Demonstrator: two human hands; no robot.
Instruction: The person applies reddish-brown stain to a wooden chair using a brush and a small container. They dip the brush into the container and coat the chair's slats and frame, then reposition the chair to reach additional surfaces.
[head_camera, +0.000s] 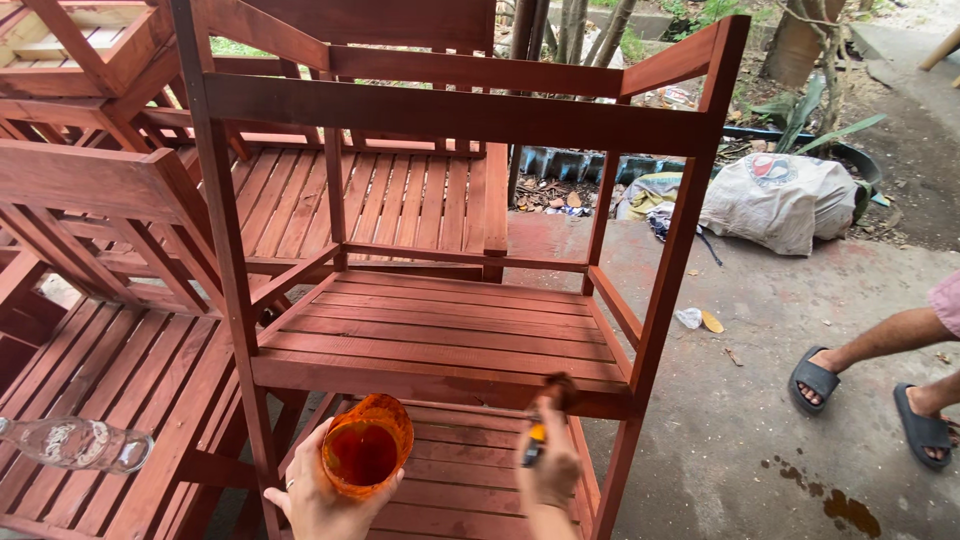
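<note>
A red-brown wooden slatted rack (440, 330) stands in front of me. My left hand (318, 495) holds an orange plastic cup (366, 445) with dark red-brown stain inside, low in front of the rack's lower shelf. My right hand (548, 470) grips a paintbrush (545, 420) with a yellow and black handle. Its bristles touch the front rail of the middle shelf, near the right post.
More stained slatted racks (120, 250) stand at the left and behind. A clear plastic bottle (75, 443) lies on a left shelf. A white sack (780, 200) sits on the concrete at the back right. Another person's legs in dark sandals (870, 400) stand at the right.
</note>
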